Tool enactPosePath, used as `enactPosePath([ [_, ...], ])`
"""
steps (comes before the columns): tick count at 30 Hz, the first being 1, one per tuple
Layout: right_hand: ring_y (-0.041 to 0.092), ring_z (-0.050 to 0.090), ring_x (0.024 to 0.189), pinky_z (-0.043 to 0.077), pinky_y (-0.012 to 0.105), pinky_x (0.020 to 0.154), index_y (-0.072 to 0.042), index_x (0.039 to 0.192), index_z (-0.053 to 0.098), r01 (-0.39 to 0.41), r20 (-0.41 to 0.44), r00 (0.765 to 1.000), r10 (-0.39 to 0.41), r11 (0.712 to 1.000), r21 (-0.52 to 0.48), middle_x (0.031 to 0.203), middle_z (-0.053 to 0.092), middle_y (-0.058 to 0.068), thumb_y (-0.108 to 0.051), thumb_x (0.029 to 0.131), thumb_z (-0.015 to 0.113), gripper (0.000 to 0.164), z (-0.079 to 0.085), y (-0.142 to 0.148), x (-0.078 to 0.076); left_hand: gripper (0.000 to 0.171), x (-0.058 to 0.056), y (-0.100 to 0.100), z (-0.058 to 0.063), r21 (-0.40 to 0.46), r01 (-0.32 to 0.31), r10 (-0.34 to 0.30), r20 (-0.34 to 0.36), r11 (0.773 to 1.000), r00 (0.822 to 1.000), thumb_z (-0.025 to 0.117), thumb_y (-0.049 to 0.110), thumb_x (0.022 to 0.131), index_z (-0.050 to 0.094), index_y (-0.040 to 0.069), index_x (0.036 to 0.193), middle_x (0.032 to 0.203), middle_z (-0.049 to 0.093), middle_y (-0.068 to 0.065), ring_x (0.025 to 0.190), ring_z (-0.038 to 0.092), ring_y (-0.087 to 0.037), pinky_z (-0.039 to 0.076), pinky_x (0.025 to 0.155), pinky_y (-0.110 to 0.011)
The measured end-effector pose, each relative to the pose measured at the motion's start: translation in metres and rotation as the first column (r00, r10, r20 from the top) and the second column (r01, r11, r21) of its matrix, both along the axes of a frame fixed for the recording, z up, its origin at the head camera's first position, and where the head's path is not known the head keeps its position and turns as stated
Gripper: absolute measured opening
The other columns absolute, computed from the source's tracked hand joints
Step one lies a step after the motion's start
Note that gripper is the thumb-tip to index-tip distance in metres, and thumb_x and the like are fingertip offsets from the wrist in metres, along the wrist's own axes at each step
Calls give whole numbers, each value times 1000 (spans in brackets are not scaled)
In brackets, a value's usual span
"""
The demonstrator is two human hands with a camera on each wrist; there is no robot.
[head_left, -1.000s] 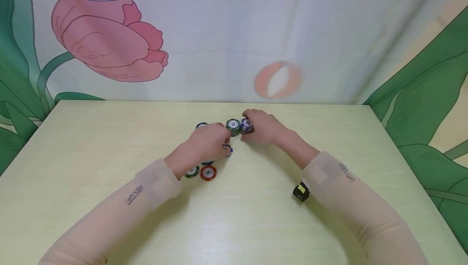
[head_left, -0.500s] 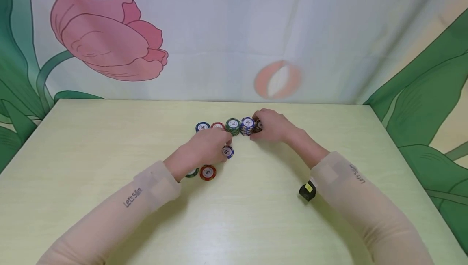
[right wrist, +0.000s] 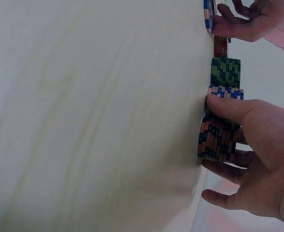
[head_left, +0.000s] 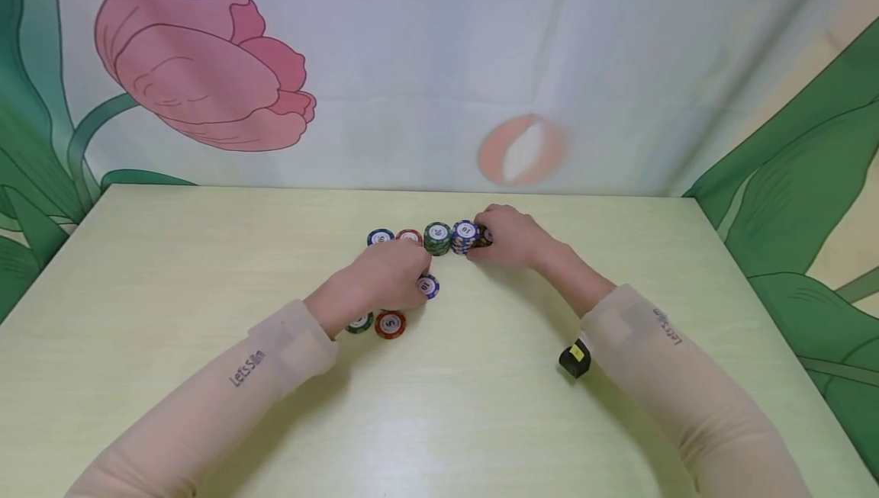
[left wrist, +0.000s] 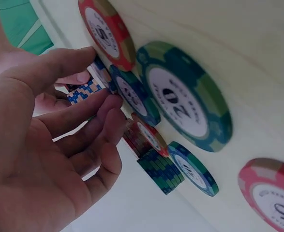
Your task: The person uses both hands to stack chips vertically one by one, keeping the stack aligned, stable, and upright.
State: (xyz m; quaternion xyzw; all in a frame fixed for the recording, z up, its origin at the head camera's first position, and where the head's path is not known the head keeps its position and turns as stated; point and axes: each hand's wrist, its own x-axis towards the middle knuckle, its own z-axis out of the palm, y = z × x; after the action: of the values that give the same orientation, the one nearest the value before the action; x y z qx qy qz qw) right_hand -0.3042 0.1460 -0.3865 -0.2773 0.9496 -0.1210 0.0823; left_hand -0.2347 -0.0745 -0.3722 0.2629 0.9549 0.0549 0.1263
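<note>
Blue chip [head_left: 429,286] within left grip [head_left: 388,277], brown stack [right wrist: 218,141] within right grip [head_left: 510,236]

Blue-and-white poker chip [head_left: 429,287] marked 10, face up, pinched in fingers of left hand [head_left: 391,273]. Dark brown-and-black stack [right wrist: 216,140], upright, gripped by right hand [head_left: 510,235], at right end of row. Just left of it, taller-looking blue-and-white stack [head_left: 465,237], top chip marked 10. Next left, green stack [head_left: 437,238]. Nearer wearer, flat on tabletop [head_left: 474,406]: red chip [head_left: 390,324] marked 5.
</note>
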Motion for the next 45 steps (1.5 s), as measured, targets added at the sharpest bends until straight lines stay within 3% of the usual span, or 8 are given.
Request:
enactPosePath([
  [15, 30, 58, 113, 49, 53, 93, -1, 123, 66, 31, -9, 999, -31, 999, 28, 123, 63, 14, -33, 92, 78, 47, -3, -2, 1, 20, -1, -5, -2, 55, 39, -38, -12, 998, 999, 76, 27, 84, 63, 14, 76, 65, 56, 3, 56, 51, -13, 42, 52, -29],
  [22, 31, 58, 111, 49, 54, 91, -2, 121, 67, 29, -11, 1000, -29, 999, 23, 121, 63, 14, -33, 91, 78, 44, -2, -1, 2, 22, -4, -3, 2, 123, 37, -29, -64, 992, 998, 74, 28, 85, 62, 14, 73, 66, 53, 2, 57, 45, -13, 38, 54, -29],
  [31, 30, 58, 112, 48, 56, 90, -3, 122, 67, 35, -15, 999, -35, 999, 34, 123, 63, 13, -35, 92, 78, 45, -3, -1, 1, 19, -12, 8, 12, 156, 70, -44, -165, 985, 985, 75, 26, 84, 63, 10, 84, 78, 58, -1, 68, 52, -17, 43, 59, -31],
  [38, 30, 58, 113, 48, 56, 90, -4, 123, 67, 42, -16, 999, -42, 998, 38, 125, 63, 13, -34, 92, 78, 44, -2, -2, 3, 19, -18, 13, 15, 170, 42, -5, -213, 985, 977, 75, 24, 84, 64, 9, 88, 85, 60, -2, 76, 54, -19, 47, 65, -32],
  [45, 30, 58, 114, 48, 56, 89, -5, 124, 67, 46, -22, 999, -45, 998, 51, 126, 62, 13, -35, 93, 78, 45, -4, -3, 2, 26, -35, 15, 9, 194, 1, 45, -233, 981, 971, 77, 26, 87, 69, 4, 98, 93, 63, -6, 84, 57, -22, 50, 73, -35],
])
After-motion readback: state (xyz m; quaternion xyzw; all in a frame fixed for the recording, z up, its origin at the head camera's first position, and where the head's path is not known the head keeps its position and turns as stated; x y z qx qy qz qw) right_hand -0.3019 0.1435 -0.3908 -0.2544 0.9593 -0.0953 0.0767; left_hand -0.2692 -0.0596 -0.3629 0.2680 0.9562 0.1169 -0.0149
